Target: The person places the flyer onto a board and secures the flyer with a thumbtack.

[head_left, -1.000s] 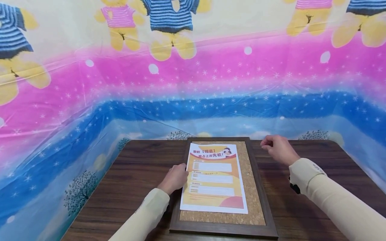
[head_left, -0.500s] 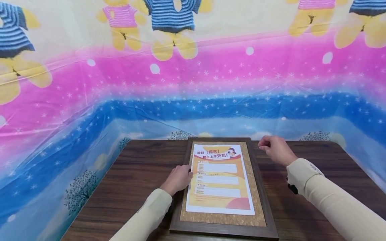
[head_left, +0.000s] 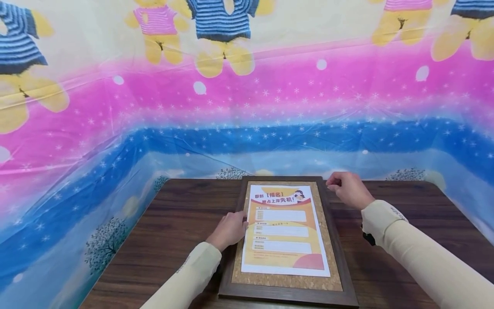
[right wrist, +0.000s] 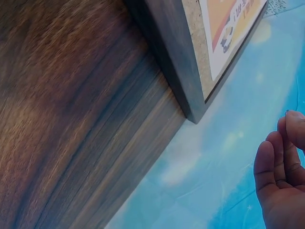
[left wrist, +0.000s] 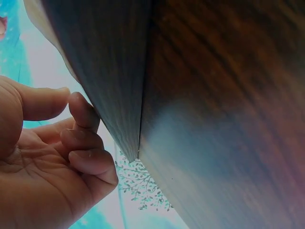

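Note:
A printed paper flyer (head_left: 281, 236) in orange, yellow and white lies on a cork board (head_left: 324, 223) with a dark wooden frame. At the flyer's left edge, my left hand (head_left: 228, 229) pinches the paper between thumb and forefinger. In the left wrist view its other fingers (left wrist: 88, 160) curl close to the frame's side. Beyond the board's top right corner, my right hand (head_left: 351, 189) hovers with thumb and forefinger together. Between those tips, the right wrist view shows a tiny dark point of a small thing (right wrist: 287, 112), otherwise hidden by the fingers.
Beneath the board is a dark wood-grain table (head_left: 166, 240), its far edge level with the board's top. A cloth (head_left: 270, 137) printed with bears and snowflakes hangs behind and around it. Both forearms wear cream sleeves (head_left: 424, 249).
The flyer has slid to the right across the cork and sits straighter, with my left hand moving along at its edge. My right hand has come slightly left, nearer the board's corner.

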Demonstrator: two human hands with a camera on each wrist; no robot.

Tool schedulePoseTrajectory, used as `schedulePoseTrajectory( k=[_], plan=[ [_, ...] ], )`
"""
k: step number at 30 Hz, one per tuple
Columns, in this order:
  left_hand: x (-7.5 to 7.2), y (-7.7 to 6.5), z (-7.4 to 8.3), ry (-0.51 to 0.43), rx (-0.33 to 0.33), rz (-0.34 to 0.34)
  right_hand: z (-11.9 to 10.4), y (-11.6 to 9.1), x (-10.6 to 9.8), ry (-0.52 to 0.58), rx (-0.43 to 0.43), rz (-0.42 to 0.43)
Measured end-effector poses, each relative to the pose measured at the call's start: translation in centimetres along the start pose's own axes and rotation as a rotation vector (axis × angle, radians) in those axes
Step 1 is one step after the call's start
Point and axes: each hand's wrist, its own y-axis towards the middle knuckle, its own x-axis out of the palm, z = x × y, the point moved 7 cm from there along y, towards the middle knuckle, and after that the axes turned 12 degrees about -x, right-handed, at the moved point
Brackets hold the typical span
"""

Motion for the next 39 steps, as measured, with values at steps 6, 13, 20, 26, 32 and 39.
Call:
schedulePoseTrajectory(
  k=[6, 13, 20, 26, 32, 39],
  plan=[
    [-0.3, -0.1, -0.5, 0.017, 0.026, 0.029, -0.2, 0.8, 0.8, -0.006, -0.02, 0.021],
    [0.0, -0.1, -0.8, 0.026, 0.066, 0.005, -0.3, 1.8, 2.2, 0.006, -0.006, 0.001],
    [-0.2, -0.1, -1.3, 0.031, 0.078, 0.005, -1.2, 2.7, 3.2, 0.007, -0.028, 0.005],
    [-0.4, -0.2, -1.7, 0.008, 0.088, -0.011, -1.7, 3.3, 4.2, 0.029, -0.024, 0.0],
    [-0.5, -0.2, -1.9, -0.011, 0.08, -0.034, -1.8, 3.7, 4.8, 0.046, -0.011, -0.014],
    [-0.4, -0.1, -2.0, -0.018, 0.072, -0.039, -1.9, 4.1, 5.7, 0.072, 0.001, -0.028]
  ],
)
